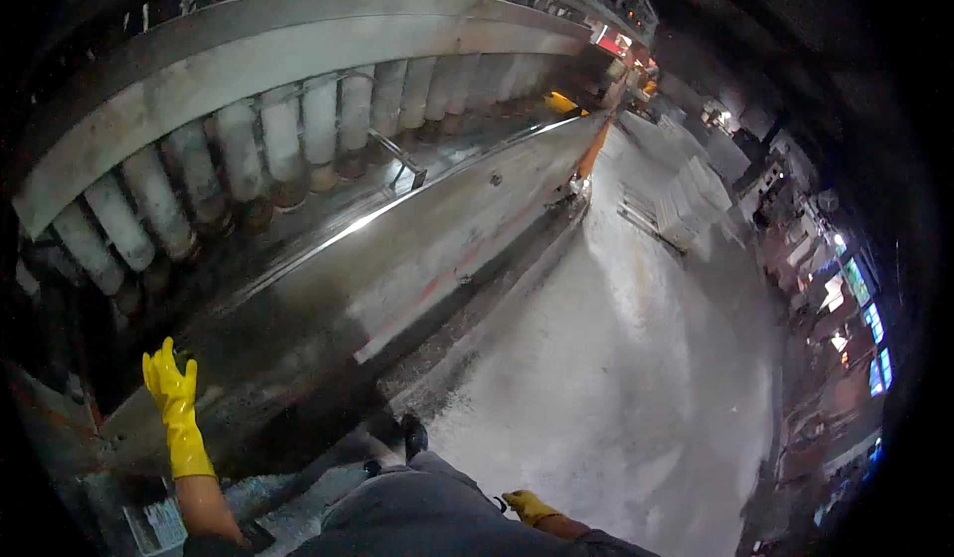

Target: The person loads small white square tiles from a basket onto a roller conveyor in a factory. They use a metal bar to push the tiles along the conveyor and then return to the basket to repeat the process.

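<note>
Factory floor (636, 358) with a long steel machine bed (397, 249) running diagonally away, a row of pale cylinders (278, 150) above it. Left hand (171, 383), yellow-gloved, is raised with fingers spread near the bed's near end, nearer than the right hand (529, 506), held low at the hip, grip cannot be told.

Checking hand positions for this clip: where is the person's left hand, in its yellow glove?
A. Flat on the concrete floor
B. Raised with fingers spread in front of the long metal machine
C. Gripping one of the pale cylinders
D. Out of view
B: the left hand is lifted, fingers open, before the long metal machine, gripping nothing and clear of the pale cylinders.
</note>
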Demonstrator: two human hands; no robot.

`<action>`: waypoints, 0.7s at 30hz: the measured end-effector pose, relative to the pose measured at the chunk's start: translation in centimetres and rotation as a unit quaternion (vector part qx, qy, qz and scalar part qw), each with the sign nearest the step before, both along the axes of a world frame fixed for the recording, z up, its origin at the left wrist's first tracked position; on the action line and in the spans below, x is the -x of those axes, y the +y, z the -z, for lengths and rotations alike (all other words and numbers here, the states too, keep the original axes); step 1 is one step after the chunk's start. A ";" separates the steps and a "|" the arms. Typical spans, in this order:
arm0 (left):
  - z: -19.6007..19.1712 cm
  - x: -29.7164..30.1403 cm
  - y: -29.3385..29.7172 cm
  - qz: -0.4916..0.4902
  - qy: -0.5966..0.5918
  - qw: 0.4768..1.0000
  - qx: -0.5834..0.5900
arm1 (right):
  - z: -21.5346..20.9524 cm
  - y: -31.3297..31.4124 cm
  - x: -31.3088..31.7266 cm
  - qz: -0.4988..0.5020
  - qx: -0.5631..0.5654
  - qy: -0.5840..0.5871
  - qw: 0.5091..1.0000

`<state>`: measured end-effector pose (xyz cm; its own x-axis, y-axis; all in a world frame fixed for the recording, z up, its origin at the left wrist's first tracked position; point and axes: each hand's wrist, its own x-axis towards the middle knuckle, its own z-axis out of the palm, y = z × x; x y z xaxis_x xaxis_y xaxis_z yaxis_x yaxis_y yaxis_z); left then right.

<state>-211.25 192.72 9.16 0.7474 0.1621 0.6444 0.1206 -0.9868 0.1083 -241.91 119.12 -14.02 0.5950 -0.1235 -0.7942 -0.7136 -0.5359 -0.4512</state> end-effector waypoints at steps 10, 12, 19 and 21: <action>-0.5 -0.4 0.7 -0.076 0.121 0.988 0.054 | 0.9 0.3 -4.5 0.150 -0.006 -0.054 0.987; -0.8 -0.5 1.5 -0.068 0.125 0.989 0.042 | 0.5 0.4 -5.8 0.155 -0.015 -0.086 0.984; -3.3 -3.0 -0.6 -0.169 0.251 0.951 0.057 | 4.5 -5.1 -5.3 0.207 -0.041 -0.010 0.977; -2.6 -2.8 -0.1 -0.202 0.264 0.943 0.029 | 6.4 -7.1 -4.1 0.220 -0.066 0.007 0.973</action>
